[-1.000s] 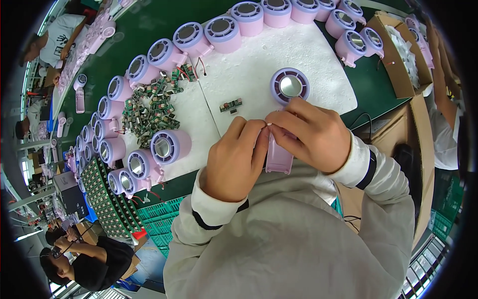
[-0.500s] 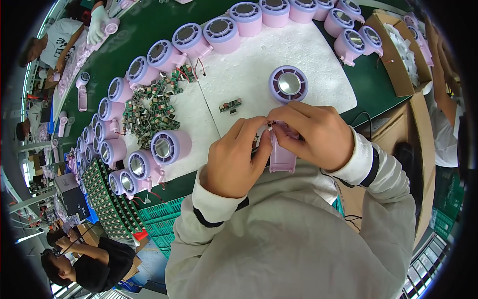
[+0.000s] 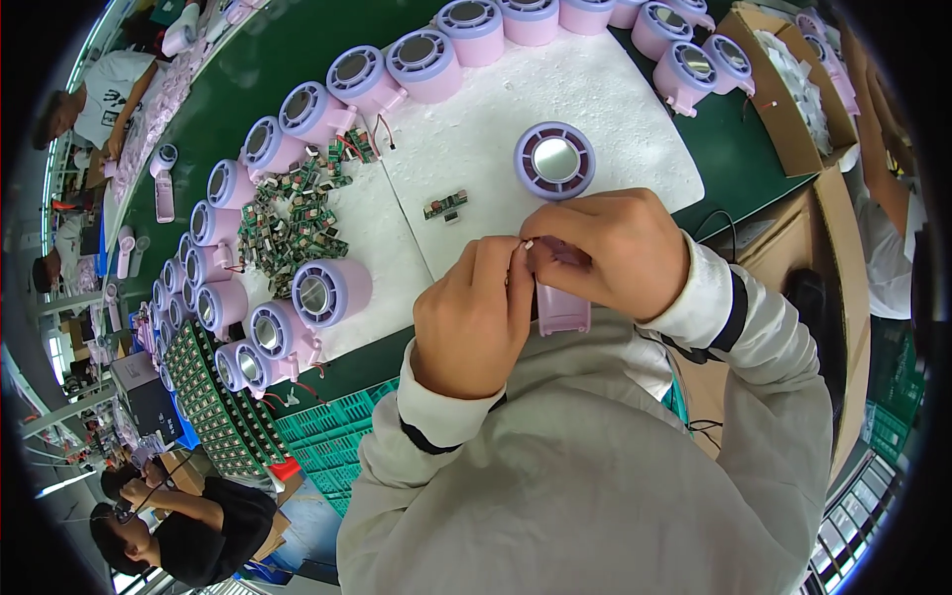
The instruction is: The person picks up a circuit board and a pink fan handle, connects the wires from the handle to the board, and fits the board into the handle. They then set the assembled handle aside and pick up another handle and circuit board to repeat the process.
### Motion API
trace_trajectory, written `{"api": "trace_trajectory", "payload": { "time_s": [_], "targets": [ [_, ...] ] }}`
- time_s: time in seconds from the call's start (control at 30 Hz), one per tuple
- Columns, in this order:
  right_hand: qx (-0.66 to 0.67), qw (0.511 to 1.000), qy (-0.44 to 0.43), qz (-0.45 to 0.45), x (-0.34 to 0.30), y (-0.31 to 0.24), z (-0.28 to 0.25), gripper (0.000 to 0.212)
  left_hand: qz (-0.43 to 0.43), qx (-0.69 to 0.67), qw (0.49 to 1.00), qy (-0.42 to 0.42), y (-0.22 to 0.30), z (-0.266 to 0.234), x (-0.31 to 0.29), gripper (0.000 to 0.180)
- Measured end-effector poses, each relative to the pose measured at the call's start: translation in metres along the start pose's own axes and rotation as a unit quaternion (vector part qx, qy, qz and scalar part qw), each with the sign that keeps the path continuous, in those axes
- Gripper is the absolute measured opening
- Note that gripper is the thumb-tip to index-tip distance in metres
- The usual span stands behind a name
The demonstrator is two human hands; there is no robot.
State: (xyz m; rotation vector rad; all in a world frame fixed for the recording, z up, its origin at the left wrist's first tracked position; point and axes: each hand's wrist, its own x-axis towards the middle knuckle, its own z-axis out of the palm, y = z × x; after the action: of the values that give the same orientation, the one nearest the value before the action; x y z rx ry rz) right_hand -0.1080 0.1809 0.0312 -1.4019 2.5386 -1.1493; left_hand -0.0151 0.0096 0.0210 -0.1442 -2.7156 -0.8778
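Note:
My left hand and my right hand meet just below a purple-ringed fan head, both with fingers pinched. A tiny white plug shows between the fingertips; its wires are mostly hidden. Under my right hand a pink fan handle points toward me. The join between handle and fan head is covered by my right hand. A small green circuit board lies by itself on the white foam sheet, left of the fan head.
Several pink and purple fans curve around the foam's far and left sides. Loose circuit boards are heaped at left, near a panel of boards and a green crate. A cardboard box stands far right. Other people work at the left.
My hands stay together at the plug, with the fingertips drawn closer around it. The whole view has shifted slightly, so fans and foam appear a little further left and up.

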Motion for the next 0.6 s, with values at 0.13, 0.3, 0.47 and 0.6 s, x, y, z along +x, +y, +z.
{"api": "trace_trajectory", "payload": {
  "time_s": [0.13,0.3,0.47,0.6],
  "targets": [
    [0.031,0.998,0.053,0.009,-0.001,0.005,0.002,0.017,-0.099,-0.132,0.986,-0.022,0.0,-0.012,-0.001,0.015],
    [0.086,0.993,0.067,0.042,0.001,0.002,-0.006,0.017,-0.151,-0.342,0.927,-0.016,-0.004,-0.02,-0.004,0.025],
    [0.11,0.991,0.077,0.025,-0.001,0.0,-0.004,0.016,-0.105,-0.439,0.892,0.034,-0.001,-0.006,-0.001,0.034],
    [0.123,0.988,0.095,0.02,-0.001,0.0,0.001,0.017,-0.078,-0.382,0.919,0.052,-0.007,0.001,0.0,0.032]
  ]
}}
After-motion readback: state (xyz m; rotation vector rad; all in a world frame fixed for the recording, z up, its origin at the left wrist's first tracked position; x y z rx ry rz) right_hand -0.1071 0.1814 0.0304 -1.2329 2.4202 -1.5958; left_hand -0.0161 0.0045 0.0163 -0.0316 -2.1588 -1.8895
